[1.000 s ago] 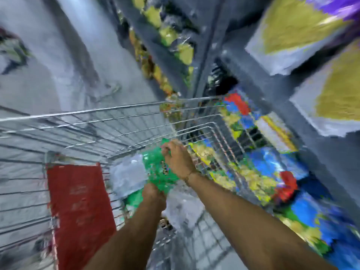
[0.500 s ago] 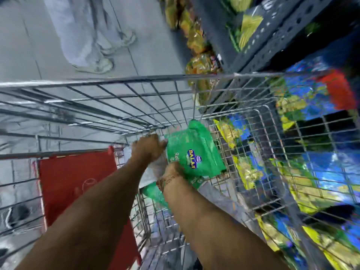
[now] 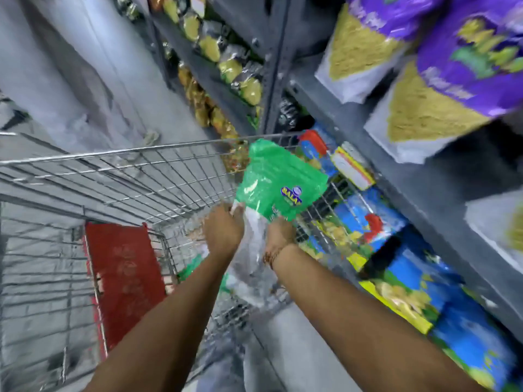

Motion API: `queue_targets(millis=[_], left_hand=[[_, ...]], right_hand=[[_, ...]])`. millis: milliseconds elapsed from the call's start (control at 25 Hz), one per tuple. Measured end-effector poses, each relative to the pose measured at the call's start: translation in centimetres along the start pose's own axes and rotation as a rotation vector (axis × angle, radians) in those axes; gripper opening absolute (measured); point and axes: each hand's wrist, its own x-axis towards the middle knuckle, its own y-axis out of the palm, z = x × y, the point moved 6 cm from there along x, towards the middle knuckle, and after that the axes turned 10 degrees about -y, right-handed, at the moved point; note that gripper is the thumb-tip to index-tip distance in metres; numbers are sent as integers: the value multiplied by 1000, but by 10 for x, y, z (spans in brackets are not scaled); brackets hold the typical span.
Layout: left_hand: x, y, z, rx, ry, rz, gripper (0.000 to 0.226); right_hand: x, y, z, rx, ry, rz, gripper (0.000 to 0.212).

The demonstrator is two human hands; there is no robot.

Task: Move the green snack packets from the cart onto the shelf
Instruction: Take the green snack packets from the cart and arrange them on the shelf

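A green snack packet (image 3: 278,179) with a blue and yellow logo is raised above the wire cart (image 3: 119,176), near its right rim. My left hand (image 3: 223,227) grips its lower left edge, where the clear plastic wrap (image 3: 249,267) starts. My right hand (image 3: 280,230) holds the packet's bottom right. The clear wrap hangs down between my forearms into the cart. More green packaging (image 3: 191,270) shows low in the cart, partly hidden by my left arm. The grey metal shelf (image 3: 376,142) stands to the right.
A red panel (image 3: 124,278) sits in the cart's child seat. The lower shelf holds blue and yellow snack bags (image 3: 396,281). Purple and white bags (image 3: 452,52) fill the upper shelf. Yellow packets (image 3: 226,69) line a farther shelf beside the grey floor (image 3: 56,66).
Both hands have lifted the green packet and its clear wrap up out of the cart toward the right, and my view has swung up toward the shelf.
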Motion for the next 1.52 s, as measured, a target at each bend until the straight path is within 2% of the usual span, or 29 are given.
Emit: queue_targets(millis=[40, 80, 120, 240, 320, 400, 480, 560, 600, 640, 720, 800, 840, 920, 960, 1000, 1040, 1080, 1120, 1160, 1200, 1280, 1320, 1360, 1400, 1480, 1520], left_hand=[[-25, -5, -18, -97, 48, -45, 35], [-53, -8, -37, -194, 118, -73, 34], [-87, -8, -58, -283, 208, -82, 33], [-177, 1, -107, -533, 440, 10, 25], [-243, 18, -136, -677, 577, 132, 10], [-301, 44, -165, -698, 699, 266, 9], [-345, 83, -191, -672, 771, 460, 15], [-391, 128, -220, -627, 728, 715, 22], [-406, 146, -233, -594, 702, 796, 24], [-419, 162, -246, -555, 702, 843, 27], [-433, 191, -259, -500, 710, 902, 31], [-428, 210, -260, -482, 640, 912, 31], [-419, 218, -261, -492, 577, 866, 28], [-402, 233, -272, -483, 434, 802, 34], [-401, 244, -284, -444, 376, 872, 46], [-406, 255, -295, -416, 323, 1026, 57], [-415, 261, -302, -411, 277, 1202, 64], [-421, 264, -305, -423, 258, 1308, 66], [-422, 267, -306, -454, 276, 1335, 66], [-417, 271, -302, -492, 310, 1296, 66], [-410, 272, -294, -483, 371, 1182, 65], [-403, 261, -280, -459, 515, 914, 53], [-402, 261, -281, -465, 565, 870, 44], [-406, 262, -286, -471, 581, 918, 35], [-413, 267, -293, -439, 584, 1036, 35], [-433, 272, -300, -347, 610, 1266, 66], [-439, 271, -300, -324, 616, 1278, 72]], right_hand=[[-11, -23, 13, -62, -50, -53, 39], [-18, -50, 21, -20, -163, -162, 39], [-33, -85, 25, 64, -177, -257, 40], [-84, -170, 36, 309, -415, -418, 34], [-122, -237, 41, 477, -640, -548, 20], [-149, -306, 34, 574, -773, -710, 28], [-167, -369, 22, 543, -799, -908, 27], [-176, -434, 10, 485, -777, -1102, 19], [-178, -460, 12, 450, -784, -1151, 22], [-176, -487, 13, 407, -787, -1171, 25], [-167, -522, 16, 282, -752, -1101, 29], [-153, -536, 6, 155, -628, -1048, 32], [-145, -539, -4, 127, -511, -1074, 37], [-142, -528, -22, 324, -251, -1193, 51], [-139, -516, -23, 503, -121, -1202, 55], [-139, -507, -17, 624, -61, -1166, 57], [-135, -506, -9, 731, -85, -1096, 56], [-127, -512, 0, 862, -202, -1051, 52], [-124, -522, 8, 964, -340, -970, 44], [-129, -531, 13, 1036, -454, -916, 40], [-132, -542, 10, 1034, -506, -933, 40], [-140, -560, -11, 874, -474, -1117, 41], [-147, -561, -22, 798, -434, -1241, 42], [-149, -558, -27, 771, -423, -1290, 43], [-147, -552, -27, 775, -434, -1260, 47], [-136, -545, -21, 792, -452, -1098, 60], [-132, -545, -17, 790, -451, -1032, 63]])
